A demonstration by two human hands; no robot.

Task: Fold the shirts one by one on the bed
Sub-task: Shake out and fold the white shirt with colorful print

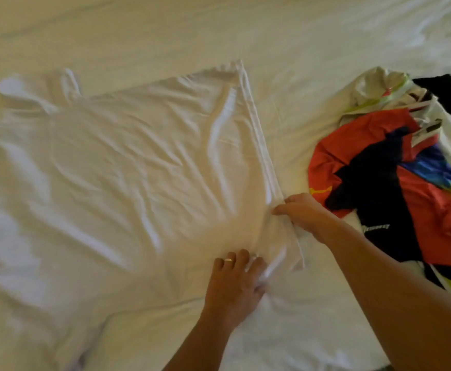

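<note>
A white shirt (128, 167) lies spread out and creased across the left and middle of the bed (299, 36), which is covered in a pale sheet. Its hem runs along the right side of the garment, from far to near, and one short sleeve (31, 89) shows at the far left. The picture is somewhat blurred, so the fine detail of the cloth is hard to read.

The right hand (303, 214) reaches in from the near right and grips the hem at its near end; its fingers (281, 210) are curled and pinch a bunched fold of the white cloth. The left hand (236, 283) rests on the shirt just nearer than that, at the near corner of the hem. Its fingers are fairly straight and lie close together, and they seem to press the cloth down; a ring (229, 260) shows on one of them.

To the right of the white shirt, apart from it, a pile of clothes (406, 170) lies heaped on the bed. A red garment with dark blue and yellow patches lies on top, with white and black pieces towards the far side.
</note>
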